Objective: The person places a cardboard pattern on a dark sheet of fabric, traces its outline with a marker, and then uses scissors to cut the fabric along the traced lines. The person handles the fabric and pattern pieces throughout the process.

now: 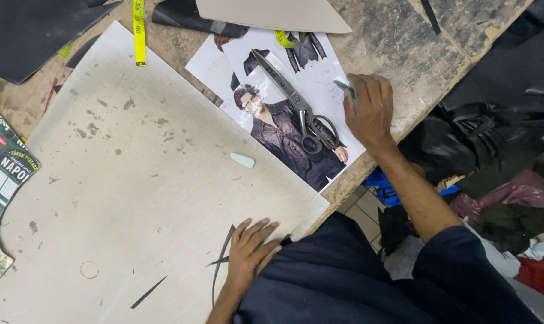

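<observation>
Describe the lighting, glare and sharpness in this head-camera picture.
Head view: soft, even overhead light with only faint shadows under the left hand and right hand; bright glare on the scissors and the glossy printed photos; the pale pattern sheet and chalk are sharp; the dark fabric pile at right lacks detail.

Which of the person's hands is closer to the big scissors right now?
The right hand, holding a small bluish piece just right of the scissors on the printed photos. The left hand lies flat on the pale sheet, well below them.
</observation>
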